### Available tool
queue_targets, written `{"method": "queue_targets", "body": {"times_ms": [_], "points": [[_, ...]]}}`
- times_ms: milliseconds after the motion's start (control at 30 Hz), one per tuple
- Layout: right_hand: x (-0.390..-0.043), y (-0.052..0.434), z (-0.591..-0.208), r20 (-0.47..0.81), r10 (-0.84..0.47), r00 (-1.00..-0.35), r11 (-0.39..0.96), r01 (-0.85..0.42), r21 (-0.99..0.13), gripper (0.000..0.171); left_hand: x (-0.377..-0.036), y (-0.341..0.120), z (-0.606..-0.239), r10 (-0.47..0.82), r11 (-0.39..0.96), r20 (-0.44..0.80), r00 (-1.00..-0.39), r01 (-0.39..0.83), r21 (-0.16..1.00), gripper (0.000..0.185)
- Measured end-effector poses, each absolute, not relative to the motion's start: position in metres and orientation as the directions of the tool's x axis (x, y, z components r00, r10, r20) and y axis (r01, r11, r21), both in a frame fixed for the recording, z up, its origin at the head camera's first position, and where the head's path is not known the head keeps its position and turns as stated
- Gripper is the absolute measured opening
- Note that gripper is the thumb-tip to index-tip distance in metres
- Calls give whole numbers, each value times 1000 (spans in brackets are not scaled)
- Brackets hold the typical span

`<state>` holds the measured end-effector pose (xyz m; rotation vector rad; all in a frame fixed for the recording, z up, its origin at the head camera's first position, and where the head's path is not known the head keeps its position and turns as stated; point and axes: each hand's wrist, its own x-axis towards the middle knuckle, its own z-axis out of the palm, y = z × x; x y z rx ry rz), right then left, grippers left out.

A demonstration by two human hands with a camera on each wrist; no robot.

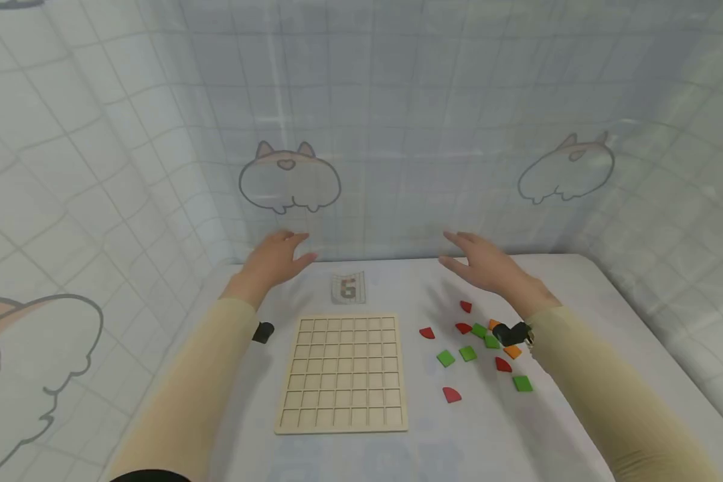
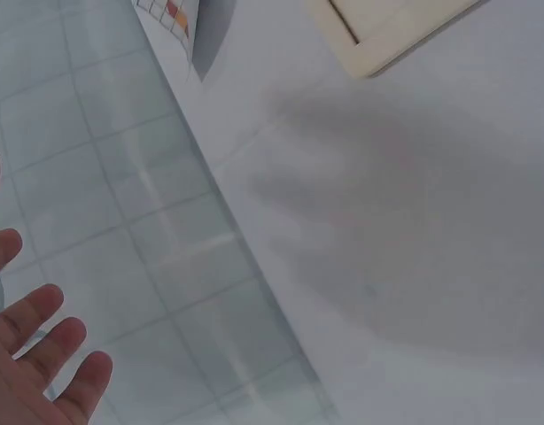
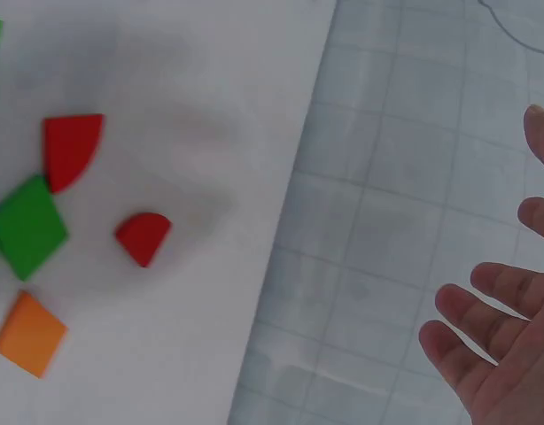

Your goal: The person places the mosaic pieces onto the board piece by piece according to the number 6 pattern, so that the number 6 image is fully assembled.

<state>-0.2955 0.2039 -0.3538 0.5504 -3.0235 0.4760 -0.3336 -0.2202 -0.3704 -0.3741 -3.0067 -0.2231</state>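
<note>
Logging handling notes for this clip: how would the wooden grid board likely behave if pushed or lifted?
The wooden grid board looks thin and flat, so it would probably slide rather than tip when pushed. Its straight edges suggest it is stiff, not floppy. With every cell open, it is likely light, though lying flush on the table may make it awkward to lift.

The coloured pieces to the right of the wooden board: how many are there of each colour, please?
Red pieces: 5
Green pieces: 5
Orange pieces: 2
Total: 12 visible in the head view; the wrist camera may hide more.
</note>
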Motion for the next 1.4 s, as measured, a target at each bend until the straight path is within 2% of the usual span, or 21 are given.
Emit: {"method": "queue_targets", "body": {"times_ms": [167, 500, 867, 1267, 1400], "points": [[-282, 209, -370, 76, -340, -937, 885, -347, -309, 79, -323, -227, -384, 232, 948, 117, -966, 252, 196, 68], [-261, 214, -388, 131, -373, -919, 854, -395, -338, 76, -302, -244, -410, 190, 935, 127, -974, 219, 278, 67], [-233, 220, -411, 153, -352, -923, 845, -384, -372, 75, -266, -253, -432, 250, 888, 122, -961, 278, 366, 63], [-200, 218, -429, 146, -378, -914, 817, -404, -412, 65, -221, -257, -444, 229, 800, 131, -964, 264, 539, 57], [-194, 217, -436, 139, -376, -916, 818, -399, -414, 60, -207, -258, -448, 221, 790, 111, -969, 245, 562, 57]]}}
